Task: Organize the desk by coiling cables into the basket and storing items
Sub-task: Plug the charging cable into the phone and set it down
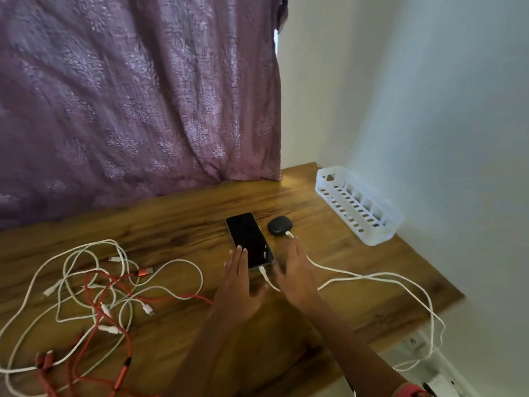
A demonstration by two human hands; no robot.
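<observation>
At the near left of the table (183, 216) lies a tangle (97, 296) of white and red cables, loose and uncoiled, with several plugs showing. 2 bare forearms reach in from the bottom edge. The left hand (239, 277) has its grip apart, fingers straight and close together, fingertips over the near left edge of the phone (249, 242). The right hand (292, 270) also has its grip apart, fingers straight, just beside the phone's right edge; whether either hand touches the phone cannot be told. The phone lies flat, screen dark, with a white plug (264, 276) in its near end, between the 2 hands. Just beyond the right fingertips sits a small black case (279, 226), touching or nearly touching the phone's far right corner, with a white cable (372, 277) plugged in that runs right and drops over the table's edge. Farther right, against the wall (429, 96), stands the white slotted basket (378, 237), nothing in it. A purple curtain (128, 96) hangs behind the table.
</observation>
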